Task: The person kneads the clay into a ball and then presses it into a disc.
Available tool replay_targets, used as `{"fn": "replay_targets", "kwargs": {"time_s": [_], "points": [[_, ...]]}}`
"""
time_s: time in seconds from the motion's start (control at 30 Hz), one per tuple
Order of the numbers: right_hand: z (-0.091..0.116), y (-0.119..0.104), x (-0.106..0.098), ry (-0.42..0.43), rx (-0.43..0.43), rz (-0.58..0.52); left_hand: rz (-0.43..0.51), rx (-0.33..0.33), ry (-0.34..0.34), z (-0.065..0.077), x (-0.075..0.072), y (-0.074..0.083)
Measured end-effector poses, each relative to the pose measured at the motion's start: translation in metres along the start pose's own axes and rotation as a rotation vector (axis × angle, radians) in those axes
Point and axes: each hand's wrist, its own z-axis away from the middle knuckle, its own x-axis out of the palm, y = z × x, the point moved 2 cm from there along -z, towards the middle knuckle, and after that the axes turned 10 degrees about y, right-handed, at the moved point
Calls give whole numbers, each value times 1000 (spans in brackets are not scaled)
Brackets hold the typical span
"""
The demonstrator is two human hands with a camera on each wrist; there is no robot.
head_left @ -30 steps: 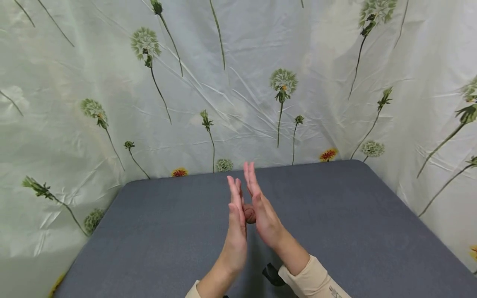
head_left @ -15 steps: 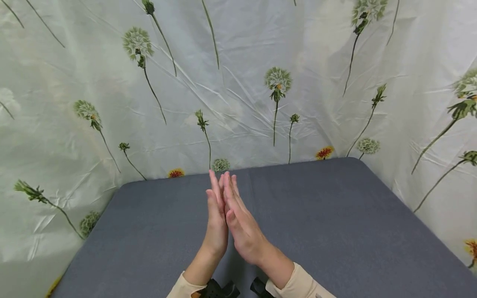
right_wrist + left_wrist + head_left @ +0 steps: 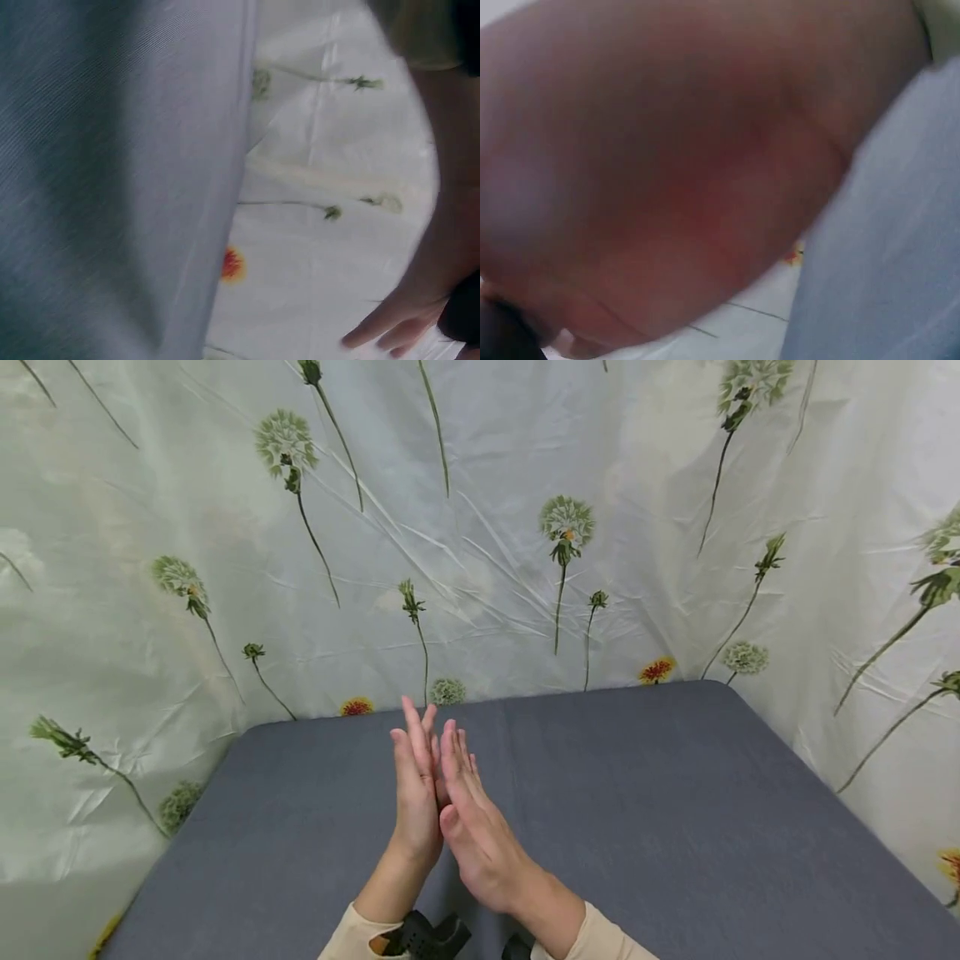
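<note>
Above the grey table (image 3: 660, 793) my left hand (image 3: 416, 806) and right hand (image 3: 483, 847) face each other palm to palm, fingers straight and pointing up and away. The palms lie close together, with a narrow slit between the fingers. A small brown ball, seen between the palms in an earlier head frame, is now mostly or wholly hidden by the hands. In the left wrist view blurred skin fills most of the picture. At the right of the right wrist view, a hand's outstretched fingers (image 3: 379, 324) show beyond the table edge.
Behind the table hangs a pale cloth (image 3: 487, 485) printed with dandelions and flowers. Black devices are worn at the wrists, the left one (image 3: 435, 935) showing near the beige cuff (image 3: 352, 935).
Both hands have shifted left and closer to me. The right hand has slid back along the left palm, and the gap that showed the brown ball has narrowed.
</note>
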Motion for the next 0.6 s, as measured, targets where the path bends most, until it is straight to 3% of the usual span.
{"fn": "replay_targets", "kwargs": {"time_s": [0.13,0.37,0.47,0.6], "points": [[-2,-7,-2,49,-41,24,8,-17,-44,6,3,-9],[-12,5,-23,107,131,-120,-119,17,-97,23,21,-10],[-10,8,-19,80,166,-124,-133,48,-65,21,19,-1],[-2,1,-4,9,97,-86,-97,93,10,14,9,9]]}}
